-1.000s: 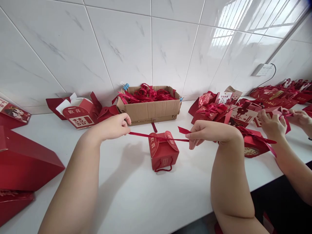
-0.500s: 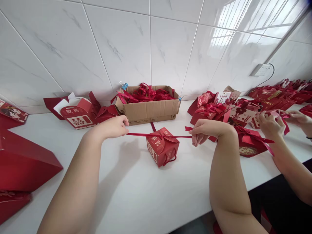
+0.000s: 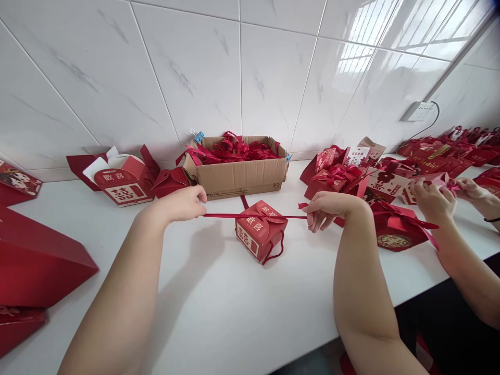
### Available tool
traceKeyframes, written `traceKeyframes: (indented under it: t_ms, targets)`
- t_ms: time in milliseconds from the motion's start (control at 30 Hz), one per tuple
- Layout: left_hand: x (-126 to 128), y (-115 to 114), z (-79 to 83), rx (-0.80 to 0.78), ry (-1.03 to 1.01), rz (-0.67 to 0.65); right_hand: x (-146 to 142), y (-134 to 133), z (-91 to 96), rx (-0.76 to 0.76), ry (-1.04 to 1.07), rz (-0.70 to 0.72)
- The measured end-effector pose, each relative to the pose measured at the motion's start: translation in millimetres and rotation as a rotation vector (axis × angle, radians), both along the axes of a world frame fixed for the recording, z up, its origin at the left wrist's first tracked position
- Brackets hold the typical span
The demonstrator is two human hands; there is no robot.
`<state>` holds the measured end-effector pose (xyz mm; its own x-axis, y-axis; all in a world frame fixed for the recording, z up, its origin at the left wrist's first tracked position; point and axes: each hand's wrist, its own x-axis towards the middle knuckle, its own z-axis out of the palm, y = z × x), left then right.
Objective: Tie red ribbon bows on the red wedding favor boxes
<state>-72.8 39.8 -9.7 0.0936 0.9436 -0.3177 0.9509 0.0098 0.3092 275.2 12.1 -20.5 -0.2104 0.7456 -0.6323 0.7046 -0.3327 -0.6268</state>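
A small red gift box (image 3: 259, 232) with white characters and a cord handle sits tilted on the white counter (image 3: 219, 307). A thin red ribbon (image 3: 230, 215) runs taut across its top flaps. My left hand (image 3: 182, 203) pinches the ribbon's left end. My right hand (image 3: 326, 209) pinches the right end, and a short ribbon tail sticks out past the fingers. Both hands hover just above the counter on either side of the box.
A cardboard box (image 3: 238, 174) full of red ribbons stands behind against the tiled wall. Open red boxes (image 3: 121, 182) lie at left, large red folded cartons (image 3: 35, 271) at far left. Finished boxes (image 3: 351, 174) pile at right, where another person's hands (image 3: 433, 200) handle a ribbon.
The gift box has turned and tipped, so a side face with characters now faces me. My hands still hold the ribbon taut and have shifted slightly up and away from me.
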Motion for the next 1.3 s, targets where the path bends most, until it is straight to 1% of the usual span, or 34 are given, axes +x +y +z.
traceKeyframes:
  t_ms: [100,167,233,300,367,467,600,700,833,1000,1300]
  targets:
    - [3,-3,1.6,0.032,0.048,-0.004,-7,3,0.0,0.082,-0.061,-0.031]
    - [9,-10,2.6,0.071,0.075,-0.030,-15,5,0.4,0.175,-0.121,-0.038]
    - [21,-20,3.3,0.158,0.084,-0.070,-25,7,1.1,0.295,-0.187,0.001]
    - [36,-33,3.1,0.255,0.042,-0.130,-34,7,1.6,0.400,-0.204,0.071]
    - [53,-46,1.3,0.253,-0.040,-0.215,-43,7,1.0,0.454,-0.157,0.139]
    - [73,-58,-4.8,0.217,-0.093,-0.283,-53,8,-2.5,0.471,-0.100,0.235]
    - [85,-59,-13.4,0.174,-0.123,-0.319,-59,12,-9.4,0.466,-0.131,0.292]
    - [85,-57,-16.3,0.150,-0.131,-0.322,-60,14,-11.7,0.447,-0.170,0.309]
    - [84,-57,-17.7,0.138,-0.129,-0.315,-62,13,-9.3,0.449,-0.197,0.314]
    - [85,-57,-18.8,0.124,-0.125,-0.307,-61,11,-6.8,0.452,-0.194,0.323]
    - [82,-54,-15.4,0.095,-0.158,-0.311,-56,18,-13.1,0.397,-0.157,0.308]
